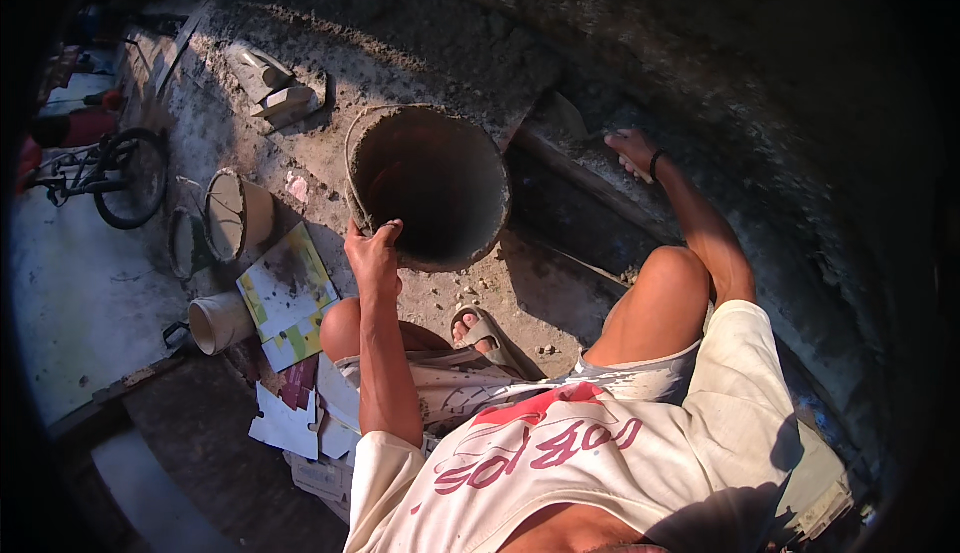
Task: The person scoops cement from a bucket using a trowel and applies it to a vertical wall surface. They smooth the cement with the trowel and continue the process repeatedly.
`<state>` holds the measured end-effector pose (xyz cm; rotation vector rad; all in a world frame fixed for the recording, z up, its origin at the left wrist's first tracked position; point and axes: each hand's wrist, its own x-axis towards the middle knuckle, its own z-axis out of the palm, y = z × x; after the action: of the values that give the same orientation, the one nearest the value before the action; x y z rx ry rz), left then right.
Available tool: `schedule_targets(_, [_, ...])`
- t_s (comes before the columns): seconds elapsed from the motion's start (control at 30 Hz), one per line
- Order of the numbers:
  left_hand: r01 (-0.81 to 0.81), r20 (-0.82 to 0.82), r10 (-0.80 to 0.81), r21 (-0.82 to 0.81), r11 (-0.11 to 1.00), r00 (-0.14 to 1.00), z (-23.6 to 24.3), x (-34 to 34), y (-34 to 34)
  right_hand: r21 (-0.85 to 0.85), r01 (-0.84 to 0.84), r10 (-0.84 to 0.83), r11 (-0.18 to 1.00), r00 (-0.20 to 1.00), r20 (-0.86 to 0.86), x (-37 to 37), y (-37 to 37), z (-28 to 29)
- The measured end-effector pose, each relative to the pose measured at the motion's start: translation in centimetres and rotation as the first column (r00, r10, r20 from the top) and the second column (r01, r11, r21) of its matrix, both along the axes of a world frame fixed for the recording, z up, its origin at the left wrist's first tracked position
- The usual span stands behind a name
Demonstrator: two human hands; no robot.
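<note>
Two hands are occupied: the left hand (374,253) is clamped on the near rim of a large dark bucket (430,183), beside its wire handle (349,168); the right hand (630,151) is closed around a trowel (570,118). The ground (490,288) is rough, grey and gritty, sunlit near the left grip and mostly shaded near the right. Left of the left grip are a pale pail (255,215) and a printed sheet (285,303); farther out, a bicycle (100,187). Red lettering (558,448) crosses the shirt (720,378) behind both grips; the sheet's print is unreadable.
</note>
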<state>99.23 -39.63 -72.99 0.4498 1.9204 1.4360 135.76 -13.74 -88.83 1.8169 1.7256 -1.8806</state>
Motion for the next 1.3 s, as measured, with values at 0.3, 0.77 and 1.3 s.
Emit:
schedule_targets(0.3, [0.029,-0.023,-0.028,0.023,0.999,0.999,0.8,1.5,0.6,0.144,0.131,-0.143,0.981,0.986,0.081,4.6,-3.1,2.2])
schedule_targets(0.77, [0.014,-0.007,-0.014,0.002,1.0,1.0,0.7,1.8,-0.4,-0.02,0.14,-0.139,0.99,0.99,0.023,-0.7,-2.6,-0.9])
schedule_targets(1.3, [0.068,0.04,-0.068,0.016,0.998,0.997,2.1,3.3,0.1,0.012,0.263,-0.263,0.965,0.965,0.023,-4.0,-3.9,-2.1])
